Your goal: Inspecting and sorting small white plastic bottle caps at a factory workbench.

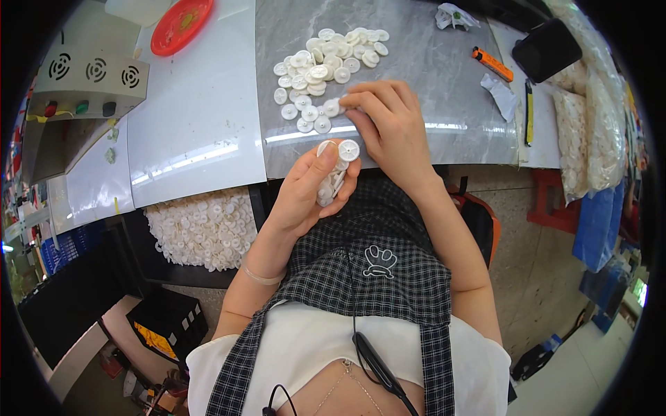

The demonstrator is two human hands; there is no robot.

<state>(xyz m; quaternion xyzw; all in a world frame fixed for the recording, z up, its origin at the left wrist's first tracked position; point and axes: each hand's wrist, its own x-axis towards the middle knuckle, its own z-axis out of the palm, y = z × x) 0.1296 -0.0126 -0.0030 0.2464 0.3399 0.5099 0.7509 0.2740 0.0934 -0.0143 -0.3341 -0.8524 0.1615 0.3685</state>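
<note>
My left hand [305, 180] is closed around several small white plastic gears [349, 150], one of them showing its toothed rim by the thumb. Above and to the right, my right hand [392, 118] has its thumb and fingertips pinched at a white plastic gear [332, 107] on the near edge of a loose pile. That pile of white gears [318, 72] lies spread on the grey marbled table mat [430, 90], some flat and some overlapping. Fingers partly hide the gears in my left palm.
A black bin [201, 229] full of white plastic parts sits below the table edge at left. A grey box with knobs [90, 76] and a red plate [182, 26] stand at far left. At right lie an orange cutter [492, 64], a black-and-yellow knife [529, 114] and bagged parts [576, 132].
</note>
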